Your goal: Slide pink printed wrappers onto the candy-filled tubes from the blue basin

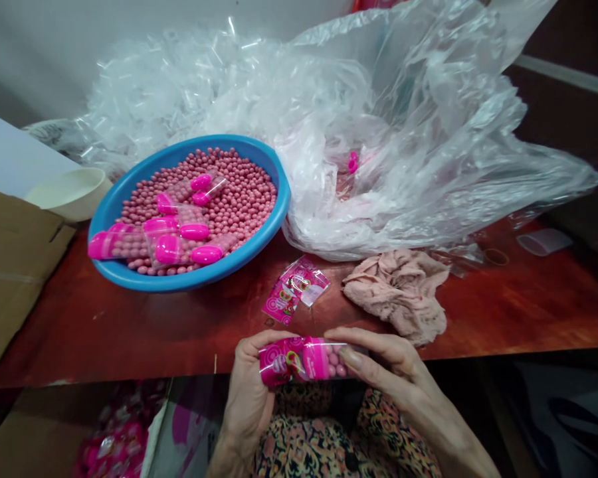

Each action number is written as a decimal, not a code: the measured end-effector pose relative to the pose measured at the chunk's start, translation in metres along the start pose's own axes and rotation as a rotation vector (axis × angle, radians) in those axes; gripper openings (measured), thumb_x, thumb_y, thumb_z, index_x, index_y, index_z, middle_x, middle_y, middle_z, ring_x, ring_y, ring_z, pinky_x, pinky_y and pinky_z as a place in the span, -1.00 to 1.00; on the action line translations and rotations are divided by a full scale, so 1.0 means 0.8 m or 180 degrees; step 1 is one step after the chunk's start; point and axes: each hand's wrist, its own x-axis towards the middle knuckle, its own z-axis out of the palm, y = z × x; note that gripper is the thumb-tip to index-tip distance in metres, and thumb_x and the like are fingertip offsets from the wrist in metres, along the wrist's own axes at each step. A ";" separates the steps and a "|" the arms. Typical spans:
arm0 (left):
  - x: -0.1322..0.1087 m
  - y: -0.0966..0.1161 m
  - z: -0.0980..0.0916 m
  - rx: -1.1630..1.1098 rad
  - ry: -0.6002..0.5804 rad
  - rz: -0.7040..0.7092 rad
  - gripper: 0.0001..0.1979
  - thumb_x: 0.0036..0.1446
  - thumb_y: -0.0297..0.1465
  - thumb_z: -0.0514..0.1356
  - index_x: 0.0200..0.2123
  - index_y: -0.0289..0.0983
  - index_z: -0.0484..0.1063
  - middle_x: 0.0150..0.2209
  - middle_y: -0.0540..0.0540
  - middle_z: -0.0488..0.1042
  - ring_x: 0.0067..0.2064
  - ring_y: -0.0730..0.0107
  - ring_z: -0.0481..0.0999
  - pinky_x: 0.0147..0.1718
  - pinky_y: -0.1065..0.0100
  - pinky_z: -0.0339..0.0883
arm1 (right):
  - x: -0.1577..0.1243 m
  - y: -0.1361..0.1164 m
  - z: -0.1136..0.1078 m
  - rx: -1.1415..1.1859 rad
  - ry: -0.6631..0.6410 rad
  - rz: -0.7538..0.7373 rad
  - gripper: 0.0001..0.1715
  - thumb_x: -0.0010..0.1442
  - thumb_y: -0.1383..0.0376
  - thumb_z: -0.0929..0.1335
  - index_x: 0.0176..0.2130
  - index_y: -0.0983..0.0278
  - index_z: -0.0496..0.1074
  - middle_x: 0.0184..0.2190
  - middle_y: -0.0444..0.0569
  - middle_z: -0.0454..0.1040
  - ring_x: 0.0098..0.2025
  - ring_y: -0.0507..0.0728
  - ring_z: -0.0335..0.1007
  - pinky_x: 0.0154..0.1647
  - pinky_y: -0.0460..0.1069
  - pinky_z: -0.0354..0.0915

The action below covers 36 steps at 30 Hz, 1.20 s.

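My right hand (383,365) is closed round a clear candy tube (335,362) with a bright pink cap and pink balls inside. The cap points left, towards my left hand (249,378). Between that hand's thumb and fingers is a printed pink plastic sleeve (280,362), which meets the cap end of the tube; how far the tube sits inside it I cannot tell. Both hands are just off the table's front edge. Beyond them, more printed sleeves (295,290) lie flat on the table. A blue basin (282,206) of pink balls holds several capped tubes (167,249) on top.
A crumpled pinkish cloth (401,292) lies right of the sleeves on the red table (518,299). Clear plastic bags (428,179) and a heap of clear tubes (179,86) fill the back. At left stand a cream bowl (74,192) and a cardboard box (17,265).
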 end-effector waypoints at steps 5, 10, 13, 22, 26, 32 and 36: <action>0.001 0.011 -0.015 -0.0354 -0.0224 -0.0234 -0.69 -0.15 -0.34 0.36 -0.27 -0.32 0.58 -0.29 -0.20 0.62 -0.29 0.26 0.58 -0.25 0.35 0.43 | -0.002 0.003 0.012 -0.0178 0.0250 -0.0165 -0.62 0.17 0.08 0.32 -0.06 0.14 0.49 -0.07 0.00 0.51 -0.01 0.25 0.39 0.05 0.19 0.29; -0.012 0.009 -0.002 -0.1464 -0.0617 -0.0381 -0.48 -0.15 0.01 0.25 -0.21 -0.23 0.56 -0.12 -0.19 0.57 -0.04 0.07 0.49 -0.12 0.18 0.40 | -0.001 -0.002 0.034 -0.0558 0.0833 -0.0891 -0.68 0.15 0.17 0.36 -0.07 0.11 0.49 -0.14 -0.06 0.56 -0.13 0.19 0.49 -0.02 0.09 0.37; -0.014 0.002 0.014 -0.1347 -0.0408 -0.0110 -0.70 -0.13 -0.29 0.37 -0.25 -0.20 0.57 -0.16 -0.10 0.59 -0.12 0.28 0.53 -0.13 0.36 0.40 | 0.002 -0.007 0.048 -0.0687 0.0924 -0.1402 -0.70 0.14 0.28 0.37 -0.08 0.11 0.49 -0.23 -0.12 0.59 -0.26 0.10 0.53 -0.16 -0.04 0.44; -0.004 0.001 0.028 -0.1047 0.0052 -0.0028 -0.82 -0.03 -0.40 0.31 -0.30 -0.32 0.55 -0.29 -0.17 0.60 -0.21 0.28 0.56 -0.14 0.28 0.41 | 0.003 0.019 0.081 -0.0933 0.1240 -0.1660 -0.58 0.18 0.41 0.33 0.03 0.15 0.35 -0.08 -0.10 0.52 -0.13 0.11 0.50 -0.08 -0.07 0.41; -0.005 0.000 0.035 -0.0782 0.0014 0.0097 -0.79 -0.08 -0.34 0.34 -0.34 -0.31 0.57 -0.33 -0.19 0.61 -0.27 0.24 0.57 -0.19 0.25 0.42 | 0.011 0.020 0.083 -0.1039 0.1280 -0.1642 -0.71 0.19 0.39 0.31 -0.06 0.20 0.36 -0.23 -0.05 0.54 -0.28 0.11 0.50 -0.24 -0.05 0.43; 0.016 0.003 0.043 0.0672 -0.0027 0.0930 -0.91 -0.15 -0.46 0.36 -0.46 -0.27 0.57 -0.49 -0.04 0.59 -0.40 0.32 0.52 -0.28 0.36 0.39 | 0.044 0.012 0.070 -0.1800 0.1723 -0.2160 -0.85 0.17 0.33 0.30 -0.23 0.20 0.45 -0.26 0.04 0.41 -0.18 0.24 0.29 -0.21 0.14 0.35; 0.035 -0.007 0.043 0.1290 -0.0223 0.1343 -0.90 -0.03 -0.45 0.28 -0.38 -0.26 0.57 -0.42 -0.05 0.59 -0.34 0.30 0.52 -0.18 0.33 0.36 | 0.053 0.011 0.044 -0.1720 0.1457 -0.2050 -0.78 0.18 0.39 0.27 -0.20 0.19 0.45 -0.20 0.03 0.42 -0.09 0.25 0.26 -0.10 0.17 0.32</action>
